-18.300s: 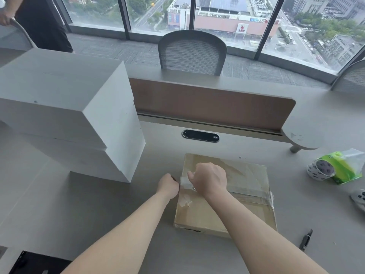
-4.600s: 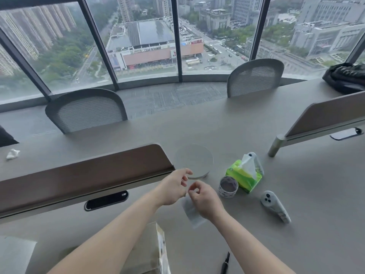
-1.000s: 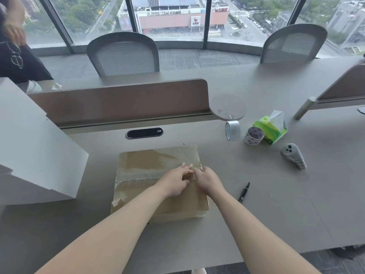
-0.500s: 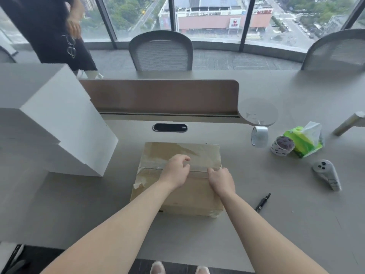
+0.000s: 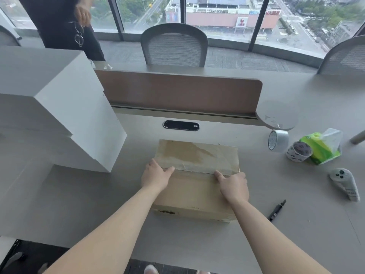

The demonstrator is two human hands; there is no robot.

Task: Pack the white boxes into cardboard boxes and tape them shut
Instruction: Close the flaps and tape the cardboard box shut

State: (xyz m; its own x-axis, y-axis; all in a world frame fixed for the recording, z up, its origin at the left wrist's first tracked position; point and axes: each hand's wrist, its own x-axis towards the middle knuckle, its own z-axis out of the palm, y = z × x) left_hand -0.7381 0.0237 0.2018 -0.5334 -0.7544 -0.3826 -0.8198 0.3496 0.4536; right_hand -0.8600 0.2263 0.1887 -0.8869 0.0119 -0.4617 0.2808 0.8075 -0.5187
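Observation:
A closed cardboard box (image 5: 195, 155) lies flat on the grey desk (image 5: 69, 204) in front of me, with clear tape along its middle seam. My left hand (image 5: 155, 175) presses flat on the box's left edge at the seam. My right hand (image 5: 233, 184) presses flat on the right end of the seam. Neither hand holds anything. A stack of white boxes (image 5: 53, 107) stands at the left of the desk. A roll of clear tape (image 5: 277, 140) stands on edge at the right.
A brown divider panel (image 5: 177, 91) runs across the desk behind the box. At the right lie a patterned tape roll (image 5: 299, 151), a green tissue pack (image 5: 321, 147), a white controller (image 5: 344, 185) and a black pen (image 5: 277, 209). A person in black (image 5: 65, 26) stands far left, beyond the desk.
My hands have slid apart along the taped seam, the left one to the box's left edge and the right one to its right edge. The view has shifted slightly.

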